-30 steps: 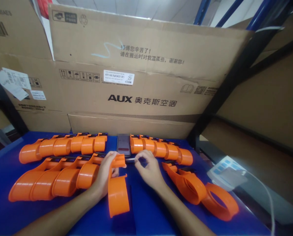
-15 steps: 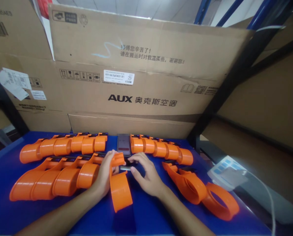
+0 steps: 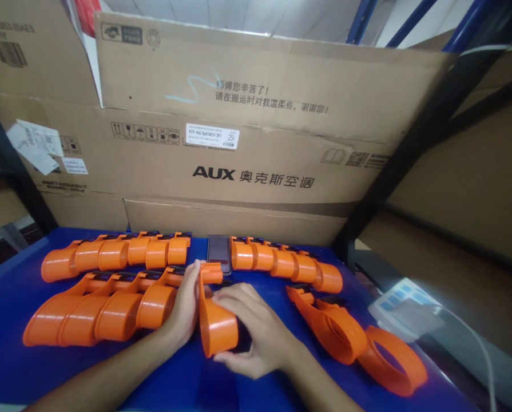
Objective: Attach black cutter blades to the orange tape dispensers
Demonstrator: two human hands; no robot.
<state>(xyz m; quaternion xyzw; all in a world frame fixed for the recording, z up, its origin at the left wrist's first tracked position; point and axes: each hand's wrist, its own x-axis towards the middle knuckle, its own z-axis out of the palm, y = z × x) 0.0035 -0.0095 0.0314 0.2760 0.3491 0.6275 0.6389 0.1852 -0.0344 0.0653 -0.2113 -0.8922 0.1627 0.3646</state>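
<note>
My left hand [image 3: 187,303] is closed on the upper part of an orange plastic piece [image 3: 219,329], which has a wide ring at its lower end and a short tube at its top. My right hand [image 3: 253,329] grips the ring from the right, fingers over its upper side and thumb at its lower edge. Similar orange pieces with black parts lie left of my hands, the closest one [image 3: 156,306] beside my left wrist. To the right of my right hand lie two loose-looking orange pieces, one [image 3: 391,360] nearest the table's right edge.
The blue table [image 3: 153,372] holds back rows of orange pieces, left [image 3: 112,254] and right [image 3: 281,263]. A phone [image 3: 218,252] lies between them. Behind stands a large cardboard box [image 3: 247,212]. A white device [image 3: 404,309] with a cable is at the right.
My right hand has moved down and onto the ring of the orange piece. The ring has swung slightly up and right. A small metallic item near my right fingers is no longer visible.
</note>
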